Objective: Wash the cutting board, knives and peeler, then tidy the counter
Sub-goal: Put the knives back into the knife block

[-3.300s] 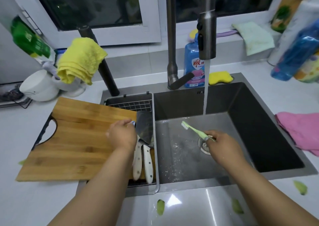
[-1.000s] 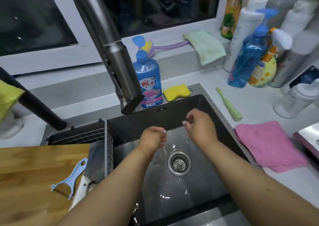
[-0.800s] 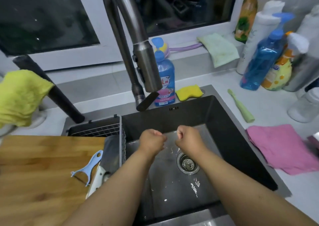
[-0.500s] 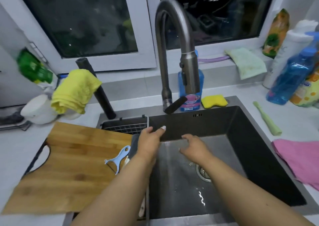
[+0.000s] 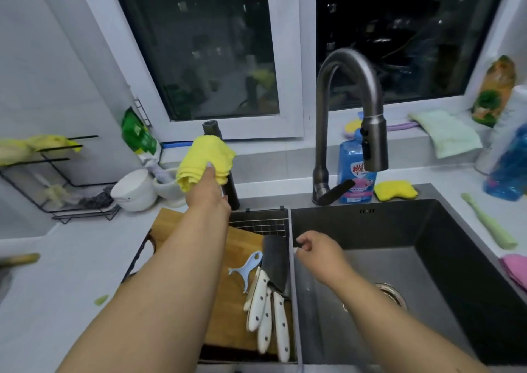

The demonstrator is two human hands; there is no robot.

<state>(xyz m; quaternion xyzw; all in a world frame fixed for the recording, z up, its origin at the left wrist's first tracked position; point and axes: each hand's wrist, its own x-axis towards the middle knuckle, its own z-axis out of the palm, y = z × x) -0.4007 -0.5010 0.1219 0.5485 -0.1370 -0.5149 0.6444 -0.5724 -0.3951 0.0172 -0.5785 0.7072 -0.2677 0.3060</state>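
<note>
Head view: left hand (image 5: pixel 208 193) grips the yellow cloth (image 5: pixel 204 158) at eleven o'clock; right hand (image 5: pixel 316 254) hangs slack, empty. Cutting board (image 5: pixel 228 301), knives (image 5: pixel 268 312), peeler (image 5: pixel 246 270) lie centre-low. Lift the cloth clear of its black post (image 5: pixel 228 184) first.

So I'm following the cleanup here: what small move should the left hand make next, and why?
Probably lift the yellow cloth off the dark post. The left hand already holds its lower edge, and green scraps lie on the counter beside the cutting board, so wiping looks likely.
</note>
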